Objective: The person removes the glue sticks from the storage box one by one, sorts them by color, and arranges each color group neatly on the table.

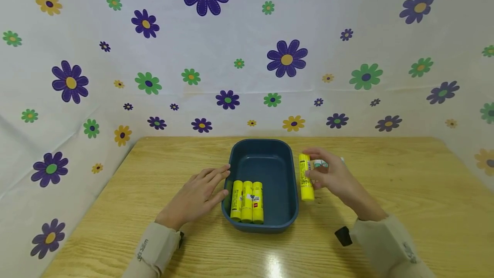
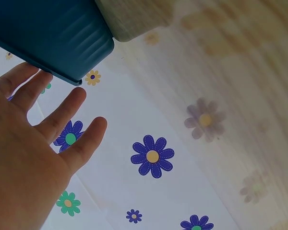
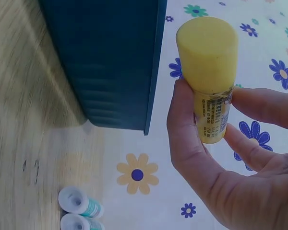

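Head view: blue box [image 1: 259, 170] on the wooden table [image 1: 208, 250]; three yellow tubes [image 1: 247, 203] lie side by side in its near left part, lengthwise with the box; left hand [image 1: 198, 198] laid at the box's left wall, fingers extended and somewhat spread, not gripping; right hand [image 1: 333, 179] pinches a fourth yellow tube [image 1: 306, 177] between thumb and fingers, just outside the right wall, its length roughly along that wall; a white-and-teal item shows partly behind the right hand; whether the held tube touches the table cannot be told here. Left wrist view: fingers fanned, two fingertips at the box rim, the others apart from it; judged a light brace, enough if the pressure stays low and the box does not slide. Right wrist view: thumb and fingers close about the tube's middle, one wide end free; two white tubes [image 3: 73, 200] with teal bands near the box's end; good handling, as judged, calls for a mid-length pinch, firm but not squeezing, tube kept in line with the wall and its ends off the rim.
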{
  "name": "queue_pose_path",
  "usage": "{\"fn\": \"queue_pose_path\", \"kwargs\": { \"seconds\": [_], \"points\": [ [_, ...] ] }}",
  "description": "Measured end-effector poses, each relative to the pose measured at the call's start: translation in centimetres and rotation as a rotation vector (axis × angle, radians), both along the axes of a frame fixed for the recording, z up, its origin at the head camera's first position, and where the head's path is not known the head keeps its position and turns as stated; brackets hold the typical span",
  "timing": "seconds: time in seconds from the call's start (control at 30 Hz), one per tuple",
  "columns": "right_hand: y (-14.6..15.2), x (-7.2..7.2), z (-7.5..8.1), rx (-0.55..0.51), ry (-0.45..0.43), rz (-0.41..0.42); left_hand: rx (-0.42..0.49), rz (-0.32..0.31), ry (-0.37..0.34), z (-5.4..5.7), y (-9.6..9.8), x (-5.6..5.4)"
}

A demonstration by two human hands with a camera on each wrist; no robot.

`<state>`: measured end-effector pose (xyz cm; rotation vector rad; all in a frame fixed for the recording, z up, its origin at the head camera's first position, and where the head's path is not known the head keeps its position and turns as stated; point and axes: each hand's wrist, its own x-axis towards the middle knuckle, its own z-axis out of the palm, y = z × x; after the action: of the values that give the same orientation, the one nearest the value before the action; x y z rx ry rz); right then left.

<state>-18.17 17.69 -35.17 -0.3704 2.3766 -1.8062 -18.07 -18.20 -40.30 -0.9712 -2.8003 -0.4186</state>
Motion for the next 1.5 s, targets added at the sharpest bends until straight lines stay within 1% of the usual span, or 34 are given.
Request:
{"fn": "queue_pose_path", "kwargs": {
  "seconds": [0.23,0.43,0.53,0.77,0.9,1.1,1.23,1.4,1.5],
  "points": [
    [1.4,0.5,-0.7,0.030,0.015,-0.007,-0.006,-0.006,0.002,-0.1,0.0,-0.2],
    [2.6,1.2,-1.6,0.060,-0.014,-0.024,-0.018,-0.012,-0.004,-0.1,-0.1,-0.1],
    [3.1,1.5,-1.9,0.077,-0.012,-0.035,-0.011,-0.012,-0.007,-0.1,0.0,-0.1],
    [4.5,1.9,-2.8,0.087,-0.003,0.003,-0.005,-0.002,-0.004,0.0,-0.2,-0.1],
    [5.2,2.2,-3.5,0.111,-0.017,0.026,0.001,-0.001,-0.009,0.1,-0.2,-0.1],
    [5.4,2.2,-4.2,0.121,-0.051,0.069,0.007,-0.003,-0.007,0.0,-0.1,0.0],
    [5.4,2.1,-4.4,0.162,-0.064,0.072,0.011,-0.005,-0.001,-0.1,0.0,0.0],
    [5.3,1.9,-4.8,0.242,-0.068,0.065,0.018,-0.002,0.010,-0.2,-0.1,0.0],
    [5.2,1.9,-5.0,0.301,-0.038,0.057,0.019,0.000,0.007,-0.2,-0.1,-0.1]
  ]
}}
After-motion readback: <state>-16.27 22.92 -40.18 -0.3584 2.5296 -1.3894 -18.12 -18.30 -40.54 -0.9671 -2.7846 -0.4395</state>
